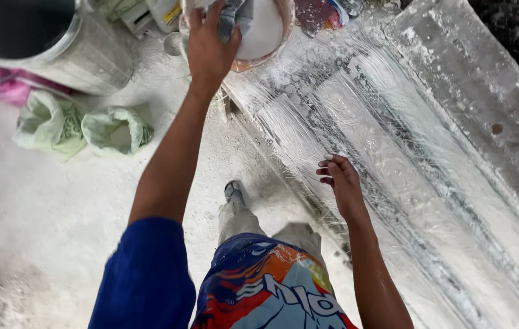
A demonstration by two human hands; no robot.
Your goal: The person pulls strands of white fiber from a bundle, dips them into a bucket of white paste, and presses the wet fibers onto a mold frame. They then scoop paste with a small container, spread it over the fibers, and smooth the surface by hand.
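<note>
The long bench [430,183], wrapped in clear film and streaked with white powder, runs on a slant from upper left to lower right; its long axis is the landmark here. At its upper-left end sits a round tub [274,39] of white paste, mouth up, within easy reach of whoever stands by the bench. The left hand [210,45] stretches out to that tub, fingers closed around a grey rag [234,17] held over the paste, probably to load it. The right hand [341,183] hovers at the bench's near edge, fingers loosely curled and holding nothing, perhaps ready to steady the film. Left of the bench, on the dusty floor [28,201], stand a big metal drum [58,42] and crumpled green bags [89,125].
</note>
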